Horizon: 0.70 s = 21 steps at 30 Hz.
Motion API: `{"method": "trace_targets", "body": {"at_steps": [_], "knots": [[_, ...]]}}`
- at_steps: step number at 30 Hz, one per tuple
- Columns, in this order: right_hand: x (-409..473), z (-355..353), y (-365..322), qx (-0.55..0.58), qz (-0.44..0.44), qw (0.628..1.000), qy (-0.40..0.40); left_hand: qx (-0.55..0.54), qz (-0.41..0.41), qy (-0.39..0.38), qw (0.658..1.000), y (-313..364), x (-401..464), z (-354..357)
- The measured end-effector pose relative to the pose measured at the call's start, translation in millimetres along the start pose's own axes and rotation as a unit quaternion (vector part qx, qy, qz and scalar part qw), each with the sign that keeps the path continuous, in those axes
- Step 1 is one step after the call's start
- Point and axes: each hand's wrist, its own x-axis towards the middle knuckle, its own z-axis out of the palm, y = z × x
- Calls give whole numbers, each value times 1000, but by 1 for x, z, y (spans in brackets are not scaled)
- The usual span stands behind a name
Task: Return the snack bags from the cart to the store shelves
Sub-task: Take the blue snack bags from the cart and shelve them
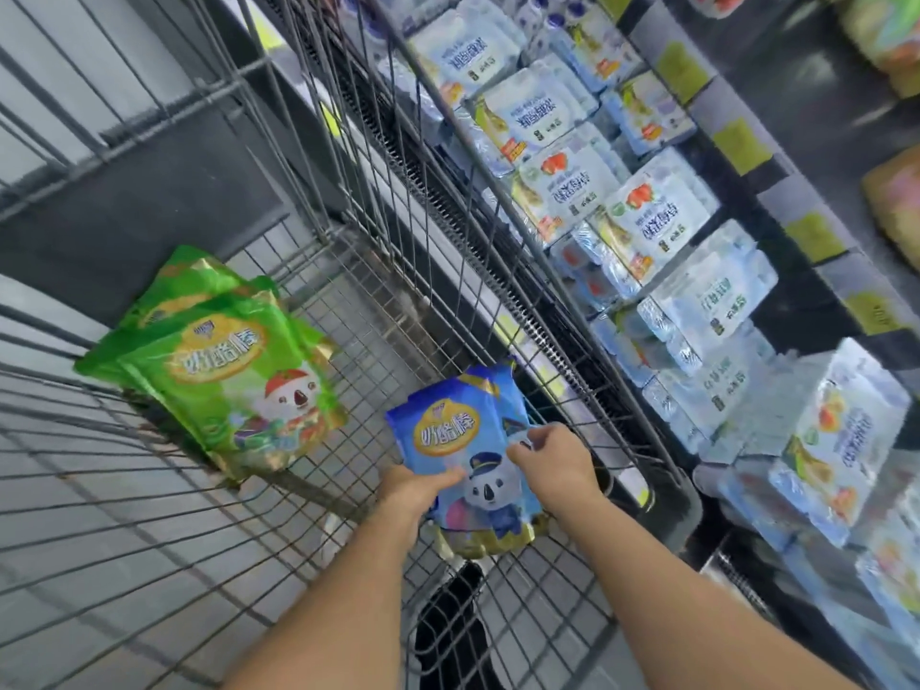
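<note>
Inside the wire cart [348, 301], a stack of blue snack bags [448, 430] with a koala picture lies near the right wall. My left hand [413, 485] grips the lower left edge of the top blue bag. My right hand [552, 460] pinches its right edge. Two green snack bags [234, 371] with the same koala lean on the cart's left side, apart from both hands.
To the right of the cart stands a chilled shelf unit [747, 156] packed with white and blue shrink-wrapped yogurt multipacks [652, 216]. Yellow price tags [816, 236] line the shelf edges. A dark shoe [448, 620] shows through the cart floor.
</note>
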Motion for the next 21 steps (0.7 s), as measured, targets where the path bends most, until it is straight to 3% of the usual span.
{"method": "trace_targets", "body": {"at_steps": [8, 14, 21], "knots": [[3, 2, 0, -8, 4, 1000, 11, 7, 10, 24, 1000, -5, -5, -2], [6, 2, 1, -11, 9, 1000, 17, -97, -23, -77, 992, -5, -5, -1], [8, 4, -1, -33, 20, 999, 14, -229, -55, -182, 955, 10, -4, -3]]}}
